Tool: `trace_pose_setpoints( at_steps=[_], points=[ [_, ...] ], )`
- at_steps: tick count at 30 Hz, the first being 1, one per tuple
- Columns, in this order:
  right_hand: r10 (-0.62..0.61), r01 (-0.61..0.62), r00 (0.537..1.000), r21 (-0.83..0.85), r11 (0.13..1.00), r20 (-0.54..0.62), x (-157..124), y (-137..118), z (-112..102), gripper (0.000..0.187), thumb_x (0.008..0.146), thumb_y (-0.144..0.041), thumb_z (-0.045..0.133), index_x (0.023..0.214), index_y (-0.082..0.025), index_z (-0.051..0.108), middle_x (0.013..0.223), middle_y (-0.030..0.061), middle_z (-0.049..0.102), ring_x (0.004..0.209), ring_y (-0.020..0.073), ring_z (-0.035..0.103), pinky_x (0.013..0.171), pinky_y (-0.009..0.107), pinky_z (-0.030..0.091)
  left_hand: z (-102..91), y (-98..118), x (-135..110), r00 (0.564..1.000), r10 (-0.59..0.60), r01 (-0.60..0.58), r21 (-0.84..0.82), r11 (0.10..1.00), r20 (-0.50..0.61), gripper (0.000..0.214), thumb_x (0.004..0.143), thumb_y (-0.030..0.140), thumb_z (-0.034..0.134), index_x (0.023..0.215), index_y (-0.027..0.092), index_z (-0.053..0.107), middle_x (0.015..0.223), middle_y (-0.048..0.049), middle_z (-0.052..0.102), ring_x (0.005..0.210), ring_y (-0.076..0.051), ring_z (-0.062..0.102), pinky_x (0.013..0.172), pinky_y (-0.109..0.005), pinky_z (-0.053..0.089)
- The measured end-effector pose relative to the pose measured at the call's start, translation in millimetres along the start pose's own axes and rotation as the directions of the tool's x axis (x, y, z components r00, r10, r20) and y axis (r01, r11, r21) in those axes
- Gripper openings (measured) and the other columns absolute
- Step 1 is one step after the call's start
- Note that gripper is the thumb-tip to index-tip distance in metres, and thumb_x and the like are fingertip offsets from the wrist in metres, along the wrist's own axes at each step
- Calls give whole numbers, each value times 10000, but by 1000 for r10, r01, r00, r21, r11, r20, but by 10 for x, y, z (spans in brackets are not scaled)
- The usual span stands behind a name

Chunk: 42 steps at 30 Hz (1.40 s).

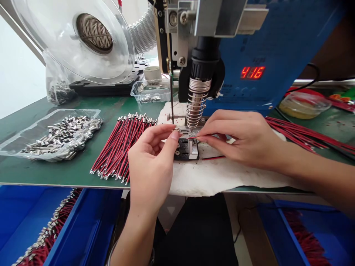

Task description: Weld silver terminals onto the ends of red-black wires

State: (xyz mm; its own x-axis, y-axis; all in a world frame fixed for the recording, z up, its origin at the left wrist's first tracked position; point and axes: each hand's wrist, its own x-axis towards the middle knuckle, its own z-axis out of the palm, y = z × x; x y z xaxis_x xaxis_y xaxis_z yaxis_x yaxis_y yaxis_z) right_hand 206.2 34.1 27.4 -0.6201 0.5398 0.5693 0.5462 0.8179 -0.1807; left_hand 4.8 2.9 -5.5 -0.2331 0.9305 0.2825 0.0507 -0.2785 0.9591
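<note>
Thumb and forefinger of my left hand [152,159] pinch a small metal connector [176,129] at the left of a little black fixture [181,151]. From the other side, my right hand [238,136] is closed on a thin red-and-black wire [192,137], its end reaching toward the connector. Right above them stands the spring-wrapped soldering iron [197,98] of a bench machine. Whether the wire touches the connector is too small to tell. Another short wire [213,157] lies on the white cloth [205,177] below my right fingers.
To the left sit a wire bundle with metal ends [119,147] and a plastic tray [36,136] of loose connectors. Behind is a blue control box [249,48] reading 416. More wires [299,136] lie right. Blue bins [91,221] stand below the table edge.
</note>
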Motion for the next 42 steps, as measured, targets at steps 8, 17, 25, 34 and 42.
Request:
trace_pose_setpoints(
  at_steps=[8,17,25,34,42],
  points=[
    [-13,13,1000,-6,1000,18,-8,15,21,202,1017,-224,550,978,-216,748,946,57,731,815,181,687,690,309,518,1,-12,-1,1000,19,-19,13,1000,3,123,876,330,768,955,239,795,898,-21,754,685,-111,611,590,-204,485],
    [-18,16,999,31,999,39,1,13,10,196,1015,-206,552,981,-211,744,940,53,723,843,179,684,726,296,515,-2,-4,-11,1000,17,-17,56,998,0,144,880,350,758,959,237,797,925,-36,752,714,-137,628,532,-226,430],
    [-5,3,999,32,999,49,5,17,1,198,1019,-211,543,983,-233,736,943,49,716,845,184,678,726,305,517,-8,-14,-9,1000,17,-17,60,998,6,154,877,358,761,969,239,795,923,-37,750,708,-138,623,528,-226,425],
    [-7,7,1000,20,1000,27,6,-6,-8,198,1016,-206,547,971,-221,740,943,55,718,862,188,685,735,306,521,-6,-25,-14,1000,21,-21,53,998,5,137,884,359,757,966,256,795,906,-26,745,693,-127,605,521,-222,404],
    [-15,15,1000,3,1000,27,4,0,8,203,1018,-200,547,983,-192,746,950,63,722,860,178,687,738,290,517,-6,-7,-14,1000,21,-21,57,998,2,118,876,342,764,945,252,798,853,-16,733,633,-106,553,523,-218,408]
  ],
)
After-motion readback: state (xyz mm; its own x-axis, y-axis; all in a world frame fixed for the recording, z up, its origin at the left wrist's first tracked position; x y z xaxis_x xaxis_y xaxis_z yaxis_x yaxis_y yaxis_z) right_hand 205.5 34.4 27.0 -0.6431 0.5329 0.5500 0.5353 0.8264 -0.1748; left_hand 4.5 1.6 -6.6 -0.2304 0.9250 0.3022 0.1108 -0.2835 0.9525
